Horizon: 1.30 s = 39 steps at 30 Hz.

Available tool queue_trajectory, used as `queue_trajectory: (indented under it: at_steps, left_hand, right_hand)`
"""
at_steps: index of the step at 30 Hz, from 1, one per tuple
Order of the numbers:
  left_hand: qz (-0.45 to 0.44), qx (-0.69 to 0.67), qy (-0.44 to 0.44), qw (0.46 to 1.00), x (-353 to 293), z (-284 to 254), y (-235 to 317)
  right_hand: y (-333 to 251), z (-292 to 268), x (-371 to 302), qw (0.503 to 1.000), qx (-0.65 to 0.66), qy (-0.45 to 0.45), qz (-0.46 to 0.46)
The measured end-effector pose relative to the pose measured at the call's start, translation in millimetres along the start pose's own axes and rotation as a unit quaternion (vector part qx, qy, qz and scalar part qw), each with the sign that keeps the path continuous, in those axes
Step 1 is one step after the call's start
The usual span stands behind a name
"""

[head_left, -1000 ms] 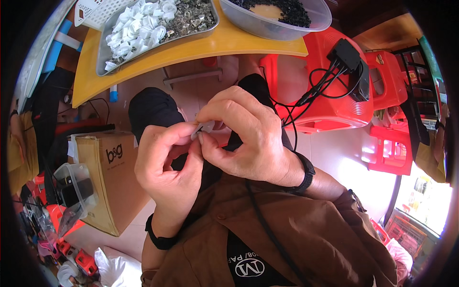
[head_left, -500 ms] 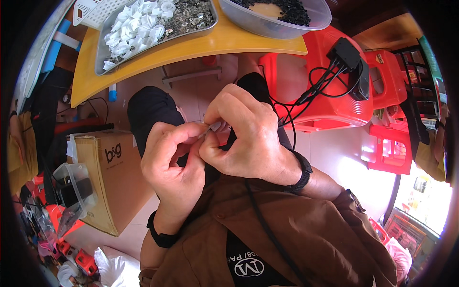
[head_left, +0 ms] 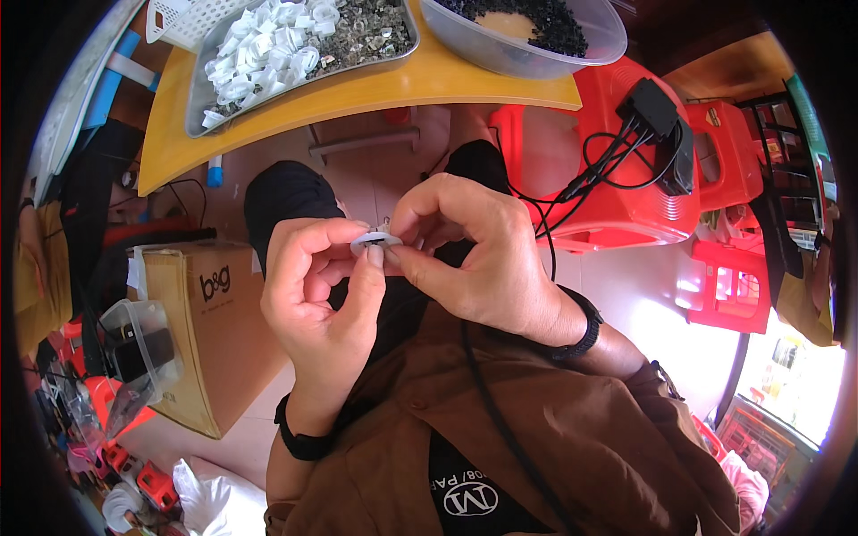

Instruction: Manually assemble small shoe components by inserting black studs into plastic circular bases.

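A small white round plastic piece [head_left: 362, 242] with a dark middle is held up above my lap. My left hand [head_left: 322, 286] pinches its left side between thumb and fingertips. On the opposite side, the thumb and forefinger of my right hand [head_left: 483, 255] close on the piece's edge. Fingertips cover part of it, so its finer details cannot be made out. Beyond my hands, a metal tray [head_left: 295, 92] holds a heap of white plastic pieces [head_left: 264, 54] beside small clear and brownish bits [head_left: 366, 36].
The tray stands on a yellow table [head_left: 357, 103], beside a clear plastic bowl [head_left: 527, 67] of small black parts. Red plastic stools [head_left: 626, 210] stand at the right, one bearing a black box with cables [head_left: 652, 112]. A cardboard box [head_left: 214, 348] is at the left.
The white piece has turned and now shows more of its round face between my fingers. My fingers have spread a little, and the view has shifted slightly.
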State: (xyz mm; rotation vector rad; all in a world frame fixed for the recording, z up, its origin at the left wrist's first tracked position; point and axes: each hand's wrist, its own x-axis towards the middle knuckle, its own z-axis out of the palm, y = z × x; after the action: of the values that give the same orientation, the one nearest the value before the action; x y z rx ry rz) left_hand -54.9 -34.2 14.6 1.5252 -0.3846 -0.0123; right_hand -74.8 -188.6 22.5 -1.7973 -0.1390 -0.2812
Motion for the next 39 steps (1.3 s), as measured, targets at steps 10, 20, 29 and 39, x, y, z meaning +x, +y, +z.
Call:
queue_trajectory:
  at_steps: [10,20,29,39]
  left_hand:
    - [0.091,0.11,0.032,0.989,0.3,1.8,1.3]
    - [0.051,0.07,0.006,0.996,0.6,-1.4,5.0]
    - [-0.044,-0.032,-0.012,0.998,2.5,-8.0,2.3]
    - [-0.071,-0.094,0.002,0.993,7.3,-13.7,2.7]
  right_hand:
    - [-14.0,-2.2,-5.5,0.998,-0.052,-0.02,-0.038]
    - [-10.9,-0.9,-4.2,1.0,0.01,-0.013,-0.015]
    - [-5.2,-9.2,3.4,0.988,0.132,0.006,0.079]
    - [-14.6,-7.9,13.4,0.99,0.101,-0.052,0.088]
